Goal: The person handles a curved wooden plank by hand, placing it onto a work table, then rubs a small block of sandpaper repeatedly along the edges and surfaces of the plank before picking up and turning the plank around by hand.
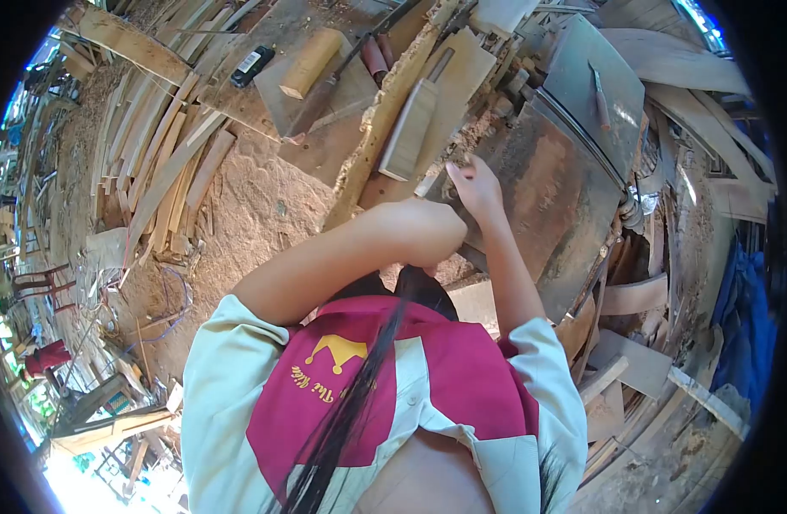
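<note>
My left hand (pixel 432 230) is bent at the wrist in front of my body, its fingers hidden from view. Just beyond it is the end of a small pale stub (pixel 424 186); I cannot tell whether it is held. Close by on the right, my right hand (pixel 477 187) is raised over the edge of the worn workbench (pixel 543 193), thumb and fingers curled together. Anything between those fingers is too small to make out. Ahead of both hands lies a pale wooden block (pixel 409 133) with a thin metal rod at its far end. A rough-edged board (pixel 372 128) runs alongside it.
A yellowish wood block (pixel 312 64), a black device (pixel 252 66) with a pale label and a reddish-handled tool (pixel 375 58) lie farther off. A metal plate (pixel 595 81) covers the bench's right side. Long wood strips (pixel 166 154) are piled left; sawdust (pixel 265 193) covers the ground.
</note>
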Demonstrator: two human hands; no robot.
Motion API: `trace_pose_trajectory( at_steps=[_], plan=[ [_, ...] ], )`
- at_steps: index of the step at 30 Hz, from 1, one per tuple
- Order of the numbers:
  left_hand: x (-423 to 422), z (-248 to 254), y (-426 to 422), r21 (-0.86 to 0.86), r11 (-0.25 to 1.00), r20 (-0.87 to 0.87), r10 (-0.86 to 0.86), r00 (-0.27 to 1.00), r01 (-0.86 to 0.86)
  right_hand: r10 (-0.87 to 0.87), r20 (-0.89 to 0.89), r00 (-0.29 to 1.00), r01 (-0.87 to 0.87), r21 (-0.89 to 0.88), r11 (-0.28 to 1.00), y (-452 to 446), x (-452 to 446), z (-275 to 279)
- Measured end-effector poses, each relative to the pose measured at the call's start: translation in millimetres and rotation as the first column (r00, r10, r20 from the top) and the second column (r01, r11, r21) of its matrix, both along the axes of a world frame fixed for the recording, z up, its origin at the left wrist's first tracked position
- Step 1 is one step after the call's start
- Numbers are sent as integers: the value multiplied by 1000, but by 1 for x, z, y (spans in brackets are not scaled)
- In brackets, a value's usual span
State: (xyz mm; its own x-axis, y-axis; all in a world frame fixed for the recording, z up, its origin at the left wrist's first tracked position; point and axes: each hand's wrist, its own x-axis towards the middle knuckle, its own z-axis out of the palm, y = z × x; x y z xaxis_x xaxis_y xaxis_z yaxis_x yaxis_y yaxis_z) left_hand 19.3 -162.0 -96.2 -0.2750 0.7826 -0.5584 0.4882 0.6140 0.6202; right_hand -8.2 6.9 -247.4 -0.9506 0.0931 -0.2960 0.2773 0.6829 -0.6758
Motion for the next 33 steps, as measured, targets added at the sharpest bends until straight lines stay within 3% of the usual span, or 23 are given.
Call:
trace_pose_trajectory(
  at_steps=[4, 6, 7, 13, 15, 16, 18, 20, 24, 28, 30, 33],
  plan=[
    [-7, -9, -37, -122, 984, 21, 130, 991, -127, 5, -64, 998, -7, -24, 1000, -68, -42, 20],
    [-7, -12, -50, -80, 983, -50, 161, 986, -165, 54, -117, 992, -31, 194, 980, -91, -60, 17],
    [-6, -16, -54, -79, 983, -52, 162, 985, -166, 64, -18, 998, -58, 241, 969, -97, -71, 14],
    [-5, -36, -58, -76, 969, -142, 224, 964, -236, -11, 46, 999, 2, 175, 985, -99, -77, 7],
    [-4, -39, -51, -28, 890, -312, 425, 850, -455, -53, 36, 998, 48, 108, 993, -88, -61, 2],
    [-4, -41, -45, -22, 897, -316, 412, 855, -441, -87, 26, 996, 86, 40, 995, -82, -51, 7],
    [2, -47, -29, -32, 800, -324, 559, 764, -599, -96, -83, 992, 104, 98, 990, -65, -25, 13],
    [13, -57, -5, -27, 819, -334, 533, 777, -573, -202, -60, 978, 206, 60, 977, -42, -4, 12],
    [44, -97, 51, 90, 854, -342, 510, 789, -513, -291, 4, 957, 285, 195, 938, 11, 36, 19],
    [70, -115, 100, 72, 840, -315, 530, 787, -537, -234, 43, 971, 216, 253, 943, 54, 63, 18],
    [80, -126, 116, 2, 855, -380, 480, 790, -519, -184, 32, 982, 169, 267, 949, 69, 70, 6],
    [85, -136, 122, -50, 806, -265, 558, 786, -589, -113, 19, 993, 104, 269, 957, 78, 72, -2]
  ],
)
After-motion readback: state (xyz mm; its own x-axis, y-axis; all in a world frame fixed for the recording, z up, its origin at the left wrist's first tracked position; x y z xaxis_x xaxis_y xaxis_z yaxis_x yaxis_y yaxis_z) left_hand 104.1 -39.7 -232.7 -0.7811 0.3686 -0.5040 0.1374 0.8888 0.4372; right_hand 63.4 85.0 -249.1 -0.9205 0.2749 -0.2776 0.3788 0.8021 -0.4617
